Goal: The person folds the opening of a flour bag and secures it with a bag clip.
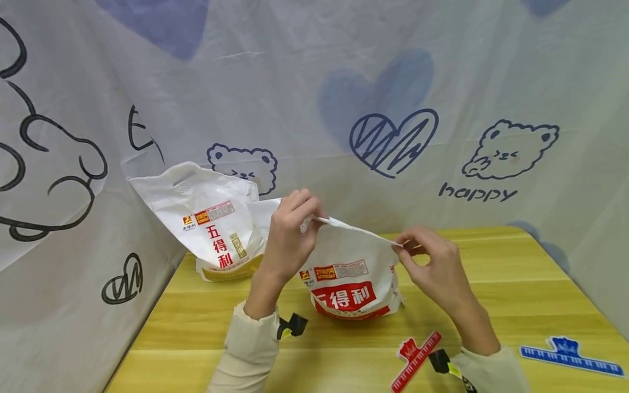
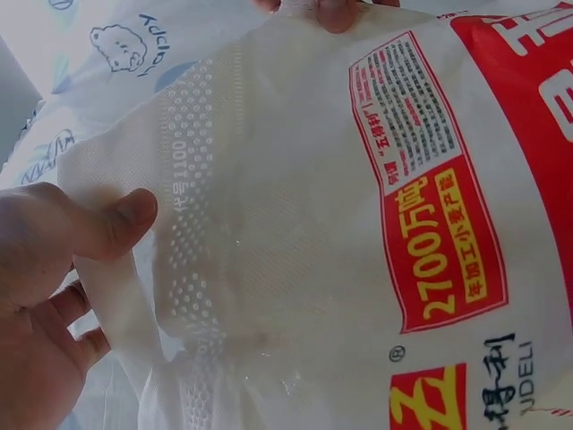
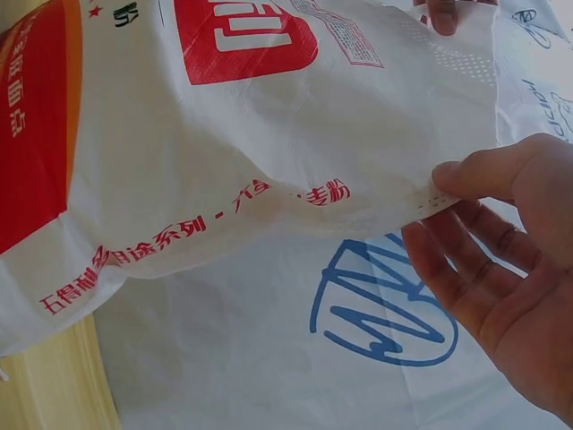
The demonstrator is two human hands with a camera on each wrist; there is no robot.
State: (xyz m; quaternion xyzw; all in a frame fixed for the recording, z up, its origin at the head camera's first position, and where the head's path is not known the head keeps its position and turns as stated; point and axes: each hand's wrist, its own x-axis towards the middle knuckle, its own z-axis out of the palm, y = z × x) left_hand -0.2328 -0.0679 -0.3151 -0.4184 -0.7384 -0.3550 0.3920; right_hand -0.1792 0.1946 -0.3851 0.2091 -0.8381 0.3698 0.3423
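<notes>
A white flour bag (image 1: 351, 273) with a red label stands on the table, its top edge drawn up and stretched between both hands. My left hand (image 1: 295, 229) pinches the bag's top edge near its left end; in the left wrist view, the thumb (image 2: 134, 219) presses on the white fabric beside a band of embossed dots. My right hand (image 1: 432, 262) pinches the right top corner, thumb on the near face and fingers behind, as the right wrist view shows. The bag's lower part bulges.
A second white flour bag (image 1: 216, 234) with a gold base stands at the back left, its top upright and leaning left. A red piano-pattern clip (image 1: 415, 360) lies near the right forearm. Farther right lies a blue one (image 1: 570, 355). A patterned curtain (image 1: 304, 109) hangs behind the wooden table (image 1: 491, 284).
</notes>
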